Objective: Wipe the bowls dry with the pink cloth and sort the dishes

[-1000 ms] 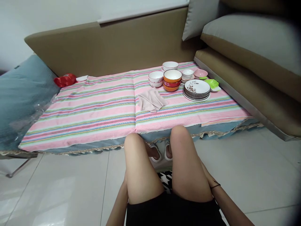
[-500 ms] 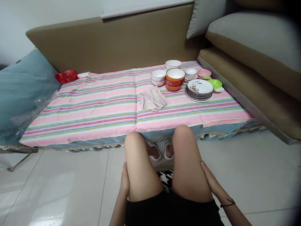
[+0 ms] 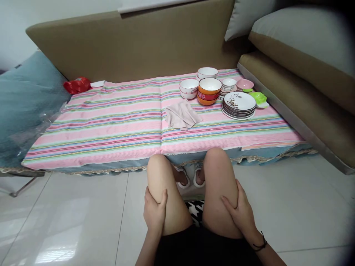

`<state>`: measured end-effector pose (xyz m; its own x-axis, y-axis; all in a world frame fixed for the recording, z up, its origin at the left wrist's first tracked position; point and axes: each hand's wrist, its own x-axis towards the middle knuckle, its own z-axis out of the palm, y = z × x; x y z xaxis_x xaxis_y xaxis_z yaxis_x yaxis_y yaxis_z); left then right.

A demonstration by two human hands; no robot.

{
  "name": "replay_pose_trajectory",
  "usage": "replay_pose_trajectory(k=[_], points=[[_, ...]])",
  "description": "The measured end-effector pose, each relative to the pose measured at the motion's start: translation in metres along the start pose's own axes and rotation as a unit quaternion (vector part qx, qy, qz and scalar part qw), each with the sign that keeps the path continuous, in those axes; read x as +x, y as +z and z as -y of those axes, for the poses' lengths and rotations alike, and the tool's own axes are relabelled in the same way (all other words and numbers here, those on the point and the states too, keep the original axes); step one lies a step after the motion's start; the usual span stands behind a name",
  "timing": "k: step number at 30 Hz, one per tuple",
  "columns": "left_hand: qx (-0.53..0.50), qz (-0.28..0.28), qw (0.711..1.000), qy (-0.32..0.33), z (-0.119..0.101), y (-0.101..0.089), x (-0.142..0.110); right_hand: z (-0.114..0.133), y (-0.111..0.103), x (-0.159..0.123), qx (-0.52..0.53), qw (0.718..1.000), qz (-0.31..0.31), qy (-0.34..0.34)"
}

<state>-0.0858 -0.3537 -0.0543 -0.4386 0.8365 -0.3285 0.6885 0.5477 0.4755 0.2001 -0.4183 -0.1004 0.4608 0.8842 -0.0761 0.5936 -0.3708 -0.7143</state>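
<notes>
My left hand (image 3: 155, 210) rests on the outer side of my left thigh, thumb spread over the top. On the other side, my right hand (image 3: 240, 212) lies against my right thigh in the same way, thumb apart from the fingers. Neither holds an object; some fingertips are hidden by the legs. Ahead, a crumpled pale pink cloth (image 3: 182, 114) lies on the striped cover (image 3: 119, 127). Behind it stand white bowls (image 3: 189, 88) and a stack of orange and red bowls (image 3: 209, 90). To their right sits a stack of white plates (image 3: 239, 103) with dark rims.
Small white dishes (image 3: 229, 83), a pink bowl (image 3: 245, 84) and a green dish (image 3: 259, 99) are near the cushions (image 3: 294, 92) at right. A shiny red item (image 3: 77, 85) lies far left, by a blue cushion (image 3: 30, 99). Patterned seat fabric (image 3: 196, 212) shows between my legs.
Both hands have slid up from the outer sides of my thighs, and the thumbs now lie over the tops. The view has shifted slightly; the dishes and cloth stay in place.
</notes>
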Motion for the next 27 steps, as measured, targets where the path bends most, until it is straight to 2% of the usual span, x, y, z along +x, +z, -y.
replay_pose_trajectory(k=[8,23,25,27], points=[[0.002,-0.013,1.000,0.013,-0.001,0.002,-0.002,0.008,0.004,-0.005,-0.044,0.999,-0.021,0.014],[0.003,-0.026,1.000,0.017,0.001,0.005,-0.003,0.011,0.005,-0.006,-0.057,0.998,-0.030,0.007],[0.007,-0.038,0.999,0.038,0.003,0.008,-0.003,0.011,0.006,-0.007,-0.071,0.997,-0.034,-0.012],[0.023,-0.066,0.992,0.101,0.006,0.012,-0.004,0.009,0.005,-0.009,-0.100,0.991,-0.036,-0.082]])
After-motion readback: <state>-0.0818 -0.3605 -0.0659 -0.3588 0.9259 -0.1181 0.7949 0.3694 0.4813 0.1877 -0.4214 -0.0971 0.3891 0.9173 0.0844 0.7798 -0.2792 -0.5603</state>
